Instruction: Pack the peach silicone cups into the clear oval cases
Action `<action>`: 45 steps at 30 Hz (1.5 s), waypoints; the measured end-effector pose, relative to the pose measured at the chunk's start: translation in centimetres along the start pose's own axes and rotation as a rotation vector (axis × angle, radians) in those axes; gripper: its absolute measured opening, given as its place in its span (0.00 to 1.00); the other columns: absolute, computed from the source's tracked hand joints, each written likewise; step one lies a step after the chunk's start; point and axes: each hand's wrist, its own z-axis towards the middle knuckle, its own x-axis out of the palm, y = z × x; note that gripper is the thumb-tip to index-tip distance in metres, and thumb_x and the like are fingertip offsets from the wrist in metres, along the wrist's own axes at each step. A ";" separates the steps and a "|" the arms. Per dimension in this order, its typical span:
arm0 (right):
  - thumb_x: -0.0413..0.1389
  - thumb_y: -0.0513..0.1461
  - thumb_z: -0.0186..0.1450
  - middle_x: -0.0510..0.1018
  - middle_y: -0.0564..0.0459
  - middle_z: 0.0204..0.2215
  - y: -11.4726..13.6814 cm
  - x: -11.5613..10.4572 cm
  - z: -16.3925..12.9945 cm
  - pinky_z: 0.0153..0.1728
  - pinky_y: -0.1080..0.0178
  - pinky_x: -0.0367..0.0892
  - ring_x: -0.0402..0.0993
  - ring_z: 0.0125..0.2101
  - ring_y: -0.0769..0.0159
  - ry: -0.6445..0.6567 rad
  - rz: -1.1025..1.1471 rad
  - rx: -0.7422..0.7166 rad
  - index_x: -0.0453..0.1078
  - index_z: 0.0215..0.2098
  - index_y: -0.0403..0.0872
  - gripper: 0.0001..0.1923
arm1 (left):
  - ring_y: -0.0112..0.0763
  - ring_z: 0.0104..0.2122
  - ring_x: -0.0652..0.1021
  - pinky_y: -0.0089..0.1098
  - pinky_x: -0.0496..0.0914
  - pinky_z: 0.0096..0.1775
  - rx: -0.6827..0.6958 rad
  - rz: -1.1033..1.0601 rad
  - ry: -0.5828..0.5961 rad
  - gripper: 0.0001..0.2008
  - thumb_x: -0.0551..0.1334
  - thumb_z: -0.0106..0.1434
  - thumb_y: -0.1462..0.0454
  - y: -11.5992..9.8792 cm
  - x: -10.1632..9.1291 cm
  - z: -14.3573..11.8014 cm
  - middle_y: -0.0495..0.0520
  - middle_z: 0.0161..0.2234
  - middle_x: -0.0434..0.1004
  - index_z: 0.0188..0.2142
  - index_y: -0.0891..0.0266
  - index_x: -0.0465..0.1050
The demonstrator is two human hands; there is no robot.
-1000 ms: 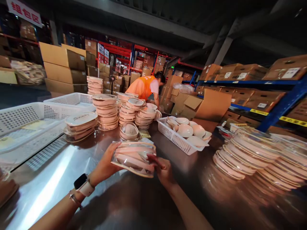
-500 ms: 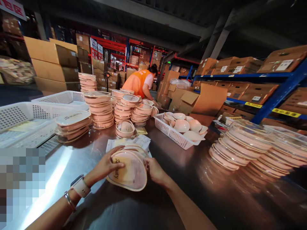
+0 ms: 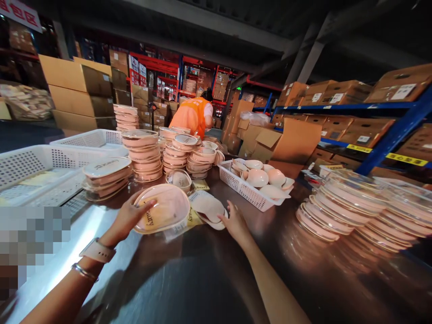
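Note:
My left hand [image 3: 126, 217] grips the near edge of a clear oval pack [image 3: 162, 208] with a pink pad and a printed card inside, tilted up above the steel table [image 3: 209, 274]. To its right, my right hand [image 3: 235, 222] is open, fingers spread, touching nothing. It is nearest a loose pink pad [image 3: 209, 209] lying on paper slips just left of it.
Stacks of the same clear packs [image 3: 145, 153] stand behind. A white basket of pink pads [image 3: 258, 180] sits mid-table, empty white baskets [image 3: 40, 168] at left, piles of clear lids [image 3: 357, 207] at right. A person in an orange vest [image 3: 192, 116] bends beyond the table. Cardboard boxes fill the shelves.
My right hand has let go of the pack and moved right, now open. My left hand has carried the pack left and tipped its printed face up. The loose pad now lies uncovered.

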 end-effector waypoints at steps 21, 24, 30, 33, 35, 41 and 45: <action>0.70 0.56 0.48 0.65 0.52 0.40 3.9 3.4 -4.1 0.48 0.59 0.64 0.64 0.44 0.60 0.547 0.404 0.075 0.82 0.38 0.52 0.24 | 0.49 0.47 0.80 0.41 0.75 0.46 -0.060 -0.124 0.387 0.34 0.73 0.49 0.51 0.1 3.6 -2.6 0.63 0.51 0.80 0.53 0.64 0.73; 0.69 0.56 0.49 0.65 0.50 0.42 4.6 2.9 -4.4 0.47 0.59 0.65 0.64 0.46 0.58 0.586 0.328 0.065 0.82 0.40 0.50 0.25 | 0.47 0.44 0.80 0.38 0.76 0.43 -0.081 -0.142 0.374 0.32 0.73 0.47 0.52 -0.1 3.8 -2.8 0.60 0.48 0.82 0.50 0.63 0.74; 0.66 0.53 0.53 0.73 0.51 0.35 4.3 4.0 -5.1 0.44 0.59 0.67 0.68 0.39 0.60 0.477 0.281 0.041 0.80 0.31 0.47 0.18 | 0.41 0.35 0.81 0.35 0.76 0.34 -0.148 -0.220 0.367 0.26 0.72 0.49 0.53 -0.2 3.5 -3.0 0.53 0.36 0.82 0.45 0.60 0.71; 0.67 0.49 0.51 0.75 0.53 0.28 3.0 5.3 -5.0 0.36 0.61 0.67 0.69 0.30 0.64 0.323 0.313 0.093 0.77 0.31 0.45 0.16 | 0.39 0.35 0.80 0.33 0.74 0.33 -0.150 -0.246 0.371 0.23 0.71 0.51 0.52 -0.3 3.1 -2.9 0.52 0.36 0.81 0.43 0.59 0.72; 0.68 0.47 0.48 0.74 0.55 0.25 2.4 5.9 -4.9 0.31 0.63 0.65 0.67 0.27 0.66 0.237 0.320 0.103 0.75 0.30 0.45 0.16 | 0.36 0.34 0.79 0.30 0.73 0.33 -0.142 -0.251 0.356 0.22 0.70 0.52 0.51 -0.3 2.9 -2.9 0.51 0.35 0.79 0.41 0.60 0.73; 0.64 0.44 0.53 0.68 0.57 0.24 2.9 6.1 -5.3 0.27 0.66 0.61 0.62 0.26 0.68 0.115 0.285 -0.031 0.71 0.25 0.47 0.10 | 0.34 0.34 0.76 0.29 0.71 0.34 -0.109 -0.232 0.304 0.22 0.70 0.53 0.49 -0.5 2.8 -2.9 0.49 0.35 0.77 0.41 0.59 0.72; 0.61 0.52 0.59 0.63 0.55 0.27 3.4 5.9 -5.5 0.32 0.65 0.62 0.61 0.30 0.66 0.301 0.294 -0.102 0.71 0.18 0.47 0.20 | 0.35 0.33 0.75 0.31 0.71 0.34 -0.086 -0.201 0.266 0.23 0.70 0.50 0.48 -0.9 2.5 -2.7 0.50 0.34 0.77 0.40 0.60 0.72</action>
